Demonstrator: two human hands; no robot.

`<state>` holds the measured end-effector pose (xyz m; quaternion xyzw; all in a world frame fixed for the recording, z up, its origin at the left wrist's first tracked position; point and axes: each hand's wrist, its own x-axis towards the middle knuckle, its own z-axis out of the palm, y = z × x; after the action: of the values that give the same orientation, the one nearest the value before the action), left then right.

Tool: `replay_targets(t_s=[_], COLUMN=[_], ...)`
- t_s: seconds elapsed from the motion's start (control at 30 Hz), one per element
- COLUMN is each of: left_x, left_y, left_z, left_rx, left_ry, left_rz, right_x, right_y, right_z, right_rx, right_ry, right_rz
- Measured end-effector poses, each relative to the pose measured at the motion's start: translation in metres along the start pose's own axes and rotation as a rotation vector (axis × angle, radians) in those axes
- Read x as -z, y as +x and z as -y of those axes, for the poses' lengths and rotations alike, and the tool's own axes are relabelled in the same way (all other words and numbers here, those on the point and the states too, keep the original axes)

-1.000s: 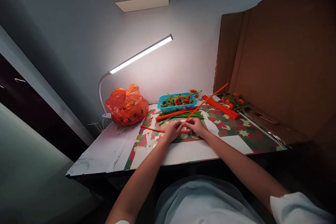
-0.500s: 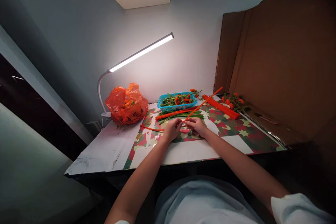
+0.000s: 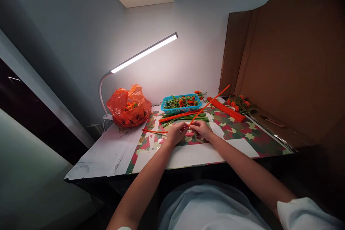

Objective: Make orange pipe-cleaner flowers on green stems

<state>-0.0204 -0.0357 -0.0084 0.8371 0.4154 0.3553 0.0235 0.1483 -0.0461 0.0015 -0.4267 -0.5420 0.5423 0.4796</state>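
Note:
My left hand (image 3: 176, 133) and my right hand (image 3: 202, 129) meet over the table mat, fingertips pinched close together. Between them is an orange pipe cleaner (image 3: 208, 104); one length slants up and to the right past my right hand. Another orange length (image 3: 155, 131) sticks out leftward from behind my left hand; whether both are one piece cannot be seen. Just beyond my fingers lie green pipe cleaners (image 3: 185, 117) beside a bundle of orange ones (image 3: 175, 116). A second orange bundle (image 3: 229, 109) lies to the right. My fingers hide the pinched spot.
A blue basket (image 3: 162, 108) of orange flowers with green stems stands at the back. Left of it sits an orange plastic bag (image 3: 132, 109), with a lit lamp (image 3: 145, 54) above. More orange flowers (image 3: 237, 106) lie at right, beside a tall cardboard sheet (image 3: 283, 61).
The upper end of the slanting pipe cleaner has risen slightly, and the left length lies a little flatter. Both hands stay pinched in nearly the same place.

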Motion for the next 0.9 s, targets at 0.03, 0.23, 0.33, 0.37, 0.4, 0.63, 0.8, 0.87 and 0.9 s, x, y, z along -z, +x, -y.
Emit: replay_targets(t_s=[0.03,0.23,0.33,0.37,0.4,0.63,0.8,0.87,0.9], left_x=[0.0001,-0.0004,-0.0005,-0.0003,0.0001,0.0006,-0.0019,-0.0019,-0.0016], left_y=[-0.0001,0.0001,0.0003,0.0003,0.0003,0.0006,0.0017,0.0022,0.0024], left_z=[0.0002,-0.0003,-0.0017,-0.0023,-0.003,-0.0044,0.0009,0.0021,0.0022], left_rx=[-0.01,-0.057,-0.057,-0.056,-0.055,-0.014,0.009,0.028,0.039], left_ry=[0.002,0.033,0.066,0.074,0.081,0.045,-0.11,-0.183,-0.213], left_rz=[0.003,0.011,0.01,0.013,0.017,0.045,0.037,0.051,0.061], right_x=[-0.0001,-0.0003,-0.0002,-0.0002,-0.0002,-0.0005,0.0002,0.0002,0.0002], right_y=[0.0001,0.0009,0.0017,0.0021,0.0024,0.0034,0.0027,0.0022,0.0019], right_z=[-0.0001,-0.0008,-0.0015,-0.0019,-0.0023,-0.0038,-0.0031,-0.0027,-0.0023], right_rx=[-0.004,-0.027,-0.032,-0.029,-0.02,-0.008,0.001,0.025,0.041], right_ry=[0.005,0.027,0.038,0.039,0.04,0.023,0.04,0.043,0.045], right_rz=[-0.007,-0.033,-0.04,-0.042,-0.046,-0.072,-0.048,-0.049,-0.047])
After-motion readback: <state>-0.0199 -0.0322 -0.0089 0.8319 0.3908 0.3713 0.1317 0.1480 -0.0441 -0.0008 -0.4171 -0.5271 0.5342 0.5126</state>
